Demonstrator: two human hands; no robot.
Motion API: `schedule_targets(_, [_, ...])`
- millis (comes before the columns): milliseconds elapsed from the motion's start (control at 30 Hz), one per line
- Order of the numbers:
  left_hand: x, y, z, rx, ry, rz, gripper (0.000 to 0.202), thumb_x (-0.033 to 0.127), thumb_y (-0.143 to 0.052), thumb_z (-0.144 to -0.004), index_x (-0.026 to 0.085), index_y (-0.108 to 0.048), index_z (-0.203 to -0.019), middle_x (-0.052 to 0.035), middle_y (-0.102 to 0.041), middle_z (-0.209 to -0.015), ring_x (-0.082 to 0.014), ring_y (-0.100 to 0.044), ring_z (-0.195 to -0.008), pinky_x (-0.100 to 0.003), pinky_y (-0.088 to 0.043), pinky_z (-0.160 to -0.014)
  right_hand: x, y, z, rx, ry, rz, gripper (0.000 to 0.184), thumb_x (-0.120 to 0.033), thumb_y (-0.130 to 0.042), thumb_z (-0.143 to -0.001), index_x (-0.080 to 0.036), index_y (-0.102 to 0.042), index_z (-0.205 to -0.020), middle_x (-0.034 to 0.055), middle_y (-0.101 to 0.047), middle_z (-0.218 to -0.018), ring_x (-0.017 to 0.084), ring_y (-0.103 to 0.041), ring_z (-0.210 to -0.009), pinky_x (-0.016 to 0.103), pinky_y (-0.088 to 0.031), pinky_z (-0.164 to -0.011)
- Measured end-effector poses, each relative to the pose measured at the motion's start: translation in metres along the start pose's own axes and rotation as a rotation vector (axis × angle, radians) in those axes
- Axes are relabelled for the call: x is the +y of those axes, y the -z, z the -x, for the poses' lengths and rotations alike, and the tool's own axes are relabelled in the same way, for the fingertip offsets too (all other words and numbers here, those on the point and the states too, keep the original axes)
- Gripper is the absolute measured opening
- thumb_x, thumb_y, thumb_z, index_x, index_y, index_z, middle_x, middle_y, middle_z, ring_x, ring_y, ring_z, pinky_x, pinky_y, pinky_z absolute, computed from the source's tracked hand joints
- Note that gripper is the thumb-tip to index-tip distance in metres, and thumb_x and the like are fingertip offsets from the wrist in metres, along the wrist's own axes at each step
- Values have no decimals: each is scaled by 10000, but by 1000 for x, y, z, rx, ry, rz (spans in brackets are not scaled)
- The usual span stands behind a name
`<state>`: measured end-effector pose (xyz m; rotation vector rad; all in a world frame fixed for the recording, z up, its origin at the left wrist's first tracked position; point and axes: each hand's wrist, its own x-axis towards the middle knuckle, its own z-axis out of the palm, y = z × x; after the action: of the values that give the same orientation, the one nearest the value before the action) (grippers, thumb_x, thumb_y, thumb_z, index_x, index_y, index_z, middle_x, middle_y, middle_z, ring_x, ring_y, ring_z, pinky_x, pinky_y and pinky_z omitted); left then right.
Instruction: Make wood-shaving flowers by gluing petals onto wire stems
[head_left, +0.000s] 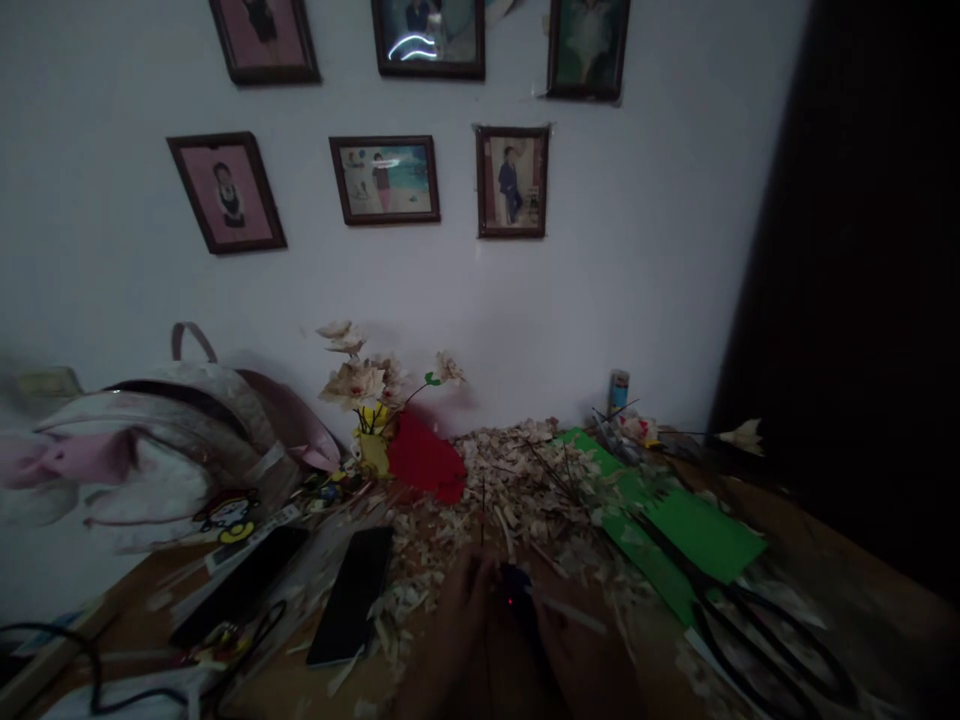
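Note:
Low in the middle, my left hand [459, 600] has its fingers pinched together around a thin dark stem [483, 515] that points up and away. Close beside it, my right hand [574, 640] is closed on a dark blue glue gun [517, 580] with a small red light. A pale, translucent stick [574, 612] juts out across that hand. The gun's front end is near the left fingertips; the dim light hides whether they touch. Pale shavings [525, 455] lie heaped beyond both hands.
Large black scissors [705, 585] and green sheets [697, 530] lie right. Left are a phone [352, 595], a dark flat object [240, 580] and a white-and-pink bag [172, 440]. Pale handmade flowers [356, 385] stand by a red piece [426, 458] at the wall. A small tube [618, 392] stands back right.

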<state>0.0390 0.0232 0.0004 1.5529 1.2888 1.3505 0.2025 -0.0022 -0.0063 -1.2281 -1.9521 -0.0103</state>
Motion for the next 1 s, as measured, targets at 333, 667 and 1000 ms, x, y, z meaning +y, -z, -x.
schedule_targets(333, [1, -4, 4, -20, 5, -78, 237, 386, -386, -848, 206, -508, -752, -4, -561, -734, -175, -520, -721, -273, -395, -672, 2, -6, 1, 142, 125, 132, 295, -261, -417, -842, -184, -571, -1082, 75, -637, -1081, 190, -606, -963, 318, -534, -788])
schedule_targets(667, [-6, 16, 0, 199, -140, -204, 259, 384, -409, -830, 209, -571, -729, -41, -608, -803, -230, -518, -883, -363, -365, -824, -7, -2, 2, 172, 119, 110, 238, -271, -432, -836, -195, -597, -990, 76, -655, -1033, 195, -624, -903, 321, -534, -752])
schedule_targets(1000, [-7, 10, 2, 94, -55, -317, 210, 348, -437, -811, 218, -591, -753, -33, -625, -772, -216, -538, -794, -335, -395, -751, -4, -5, 2, 222, 127, 75, 206, -258, -429, -837, -187, -606, -916, 100, -662, -984, 173, -635, -832, 285, -536, -698])
